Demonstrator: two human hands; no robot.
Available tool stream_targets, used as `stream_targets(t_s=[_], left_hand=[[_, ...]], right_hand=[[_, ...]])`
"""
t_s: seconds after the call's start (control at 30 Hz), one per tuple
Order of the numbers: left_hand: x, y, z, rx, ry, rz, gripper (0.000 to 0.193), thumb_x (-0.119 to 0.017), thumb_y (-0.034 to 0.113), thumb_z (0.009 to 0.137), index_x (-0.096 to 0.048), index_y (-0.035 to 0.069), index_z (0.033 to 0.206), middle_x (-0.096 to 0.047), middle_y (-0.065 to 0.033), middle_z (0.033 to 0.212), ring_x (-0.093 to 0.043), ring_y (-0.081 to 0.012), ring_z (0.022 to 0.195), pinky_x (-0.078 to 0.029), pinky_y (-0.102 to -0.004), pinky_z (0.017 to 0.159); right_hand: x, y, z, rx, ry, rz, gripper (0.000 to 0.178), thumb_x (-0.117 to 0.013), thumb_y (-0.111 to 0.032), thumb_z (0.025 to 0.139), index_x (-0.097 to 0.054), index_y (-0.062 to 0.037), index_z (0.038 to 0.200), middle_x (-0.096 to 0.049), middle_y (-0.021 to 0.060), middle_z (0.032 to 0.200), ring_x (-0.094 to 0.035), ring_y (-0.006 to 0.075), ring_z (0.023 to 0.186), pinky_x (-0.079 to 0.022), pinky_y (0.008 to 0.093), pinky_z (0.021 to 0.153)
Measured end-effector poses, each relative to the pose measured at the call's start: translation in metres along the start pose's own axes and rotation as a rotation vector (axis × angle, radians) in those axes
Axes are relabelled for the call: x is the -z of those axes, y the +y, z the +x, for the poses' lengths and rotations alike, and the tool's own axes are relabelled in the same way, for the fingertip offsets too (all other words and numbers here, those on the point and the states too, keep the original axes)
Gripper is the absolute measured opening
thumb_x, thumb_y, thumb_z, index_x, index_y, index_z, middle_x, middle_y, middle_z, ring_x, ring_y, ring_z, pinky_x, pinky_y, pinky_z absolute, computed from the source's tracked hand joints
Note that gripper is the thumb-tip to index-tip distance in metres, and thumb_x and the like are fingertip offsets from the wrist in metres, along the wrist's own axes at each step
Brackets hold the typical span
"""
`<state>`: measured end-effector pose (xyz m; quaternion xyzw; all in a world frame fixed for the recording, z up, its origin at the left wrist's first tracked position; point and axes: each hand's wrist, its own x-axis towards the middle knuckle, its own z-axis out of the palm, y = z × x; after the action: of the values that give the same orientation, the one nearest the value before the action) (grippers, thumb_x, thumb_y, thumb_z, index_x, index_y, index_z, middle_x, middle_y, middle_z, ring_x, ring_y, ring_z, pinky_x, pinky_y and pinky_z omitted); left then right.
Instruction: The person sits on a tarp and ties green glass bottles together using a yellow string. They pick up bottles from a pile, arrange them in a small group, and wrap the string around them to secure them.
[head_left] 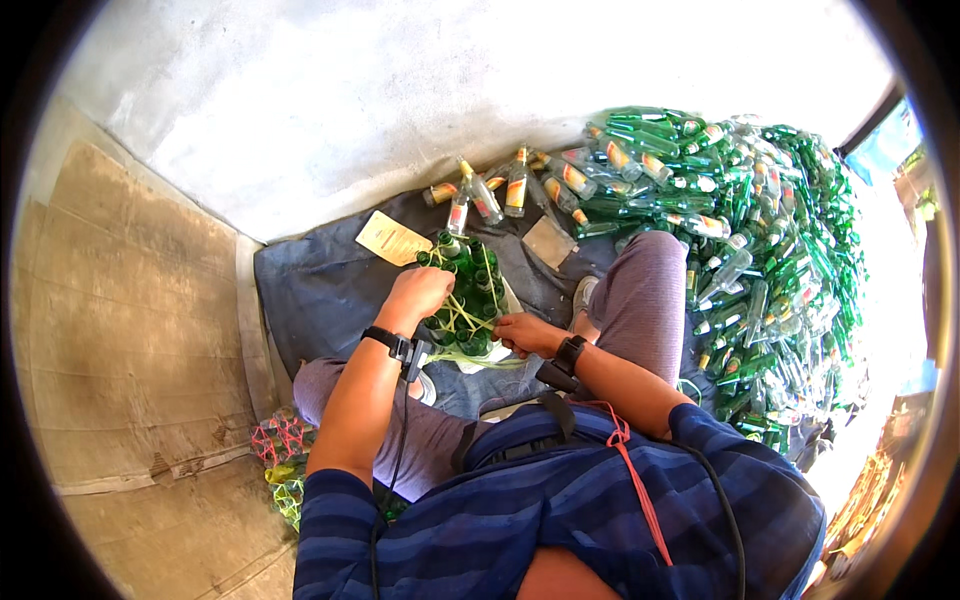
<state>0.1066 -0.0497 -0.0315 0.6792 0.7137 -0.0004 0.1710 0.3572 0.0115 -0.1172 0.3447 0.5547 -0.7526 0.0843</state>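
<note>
A tight cluster of upright green glass bottles [463, 262] stands between my feet, criss-crossed by pale yellow-green strapping [458, 312]. On the cluster's left side, my left hand [420, 292] is closed, with the strapping at its fingers. My right hand [528, 334] pinches a strand at the lower right of the cluster. Loose strap ends [475, 358] spread out below the bottles. Something white, perhaps a sack [512, 305], shows beneath the cluster's right edge. My hands and the strapping partly hide the bottles.
A large heap of green and clear bottles [745, 250] rises on the right. Several clear labelled bottles [516, 183] stand or lie by the white wall [330, 130]. Cardboard pieces [394, 238] lie on the dark cloth [320, 290]. Bundles tied with pink strap [283, 438] sit at lower left.
</note>
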Motion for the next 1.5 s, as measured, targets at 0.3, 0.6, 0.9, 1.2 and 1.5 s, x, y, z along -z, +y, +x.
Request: stream_targets(t_s=[0.3,0.6,0.9,1.2,1.5], left_hand=[[-0.013,-0.005,0.012,-0.083,0.1,-0.033,0.012,-0.064,0.018,0.085,-0.075,0.013,0.09,-0.073,-0.0125,0.088,-0.07,-0.0328,0.087,-0.054,-0.0452,0.073],[-0.021,-0.004,0.02,-0.024,0.036,-0.023,0.017,-0.067,0.026,0.087,-0.075,0.015,0.097,-0.073,-0.0121,0.09,-0.07,-0.0335,0.088,-0.054,-0.0463,0.076],[-0.02,0.001,0.023,0.038,0.024,0.028,0.017,-0.07,0.028,0.084,-0.078,0.018,0.095,-0.074,-0.0109,0.088,-0.071,-0.0326,0.087,-0.054,-0.0457,0.075],[-0.026,-0.01,0.03,0.053,-0.024,0.065,0.017,-0.07,0.025,0.081,-0.078,0.018,0.094,-0.074,-0.0102,0.089,-0.071,-0.0321,0.087,-0.055,-0.0448,0.075],[-0.016,-0.008,0.025,0.068,-0.126,0.06,0.022,-0.066,0.018,0.083,-0.079,0.023,0.1,-0.075,-0.0078,0.098,-0.072,-0.0285,0.094,-0.056,-0.041,0.079]], right_hand=[[-0.001,0.003,0.002,0.104,-0.124,-0.105,0.023,-0.053,-0.018,0.099,-0.068,-0.0022,0.105,-0.05,-0.0002,0.068,-0.046,0.0115,0.047,-0.04,0.0304,0.044],[0.003,0.011,0.009,0.393,-0.15,-0.46,0.028,-0.052,-0.018,0.098,-0.07,-0.0024,0.112,-0.057,0.0028,0.078,-0.055,0.0117,0.072,-0.044,0.0289,0.059],[-0.003,0.009,0.017,0.321,-0.11,-0.486,0.03,-0.055,-0.027,0.097,-0.07,-0.0025,0.107,-0.064,0.0105,0.083,-0.058,0.0204,0.08,-0.046,0.0364,0.073],[0.004,-0.009,0.0,0.344,-0.147,-0.564,0.03,-0.053,-0.029,0.098,-0.07,-0.0044,0.107,-0.063,0.0117,0.084,-0.059,0.0231,0.081,-0.046,0.038,0.075],[0.014,-0.014,-0.006,0.273,-0.189,-0.568,0.029,-0.052,-0.028,0.098,-0.071,-0.0075,0.106,-0.058,0.0039,0.078,-0.053,0.0168,0.076,-0.044,0.035,0.071]])
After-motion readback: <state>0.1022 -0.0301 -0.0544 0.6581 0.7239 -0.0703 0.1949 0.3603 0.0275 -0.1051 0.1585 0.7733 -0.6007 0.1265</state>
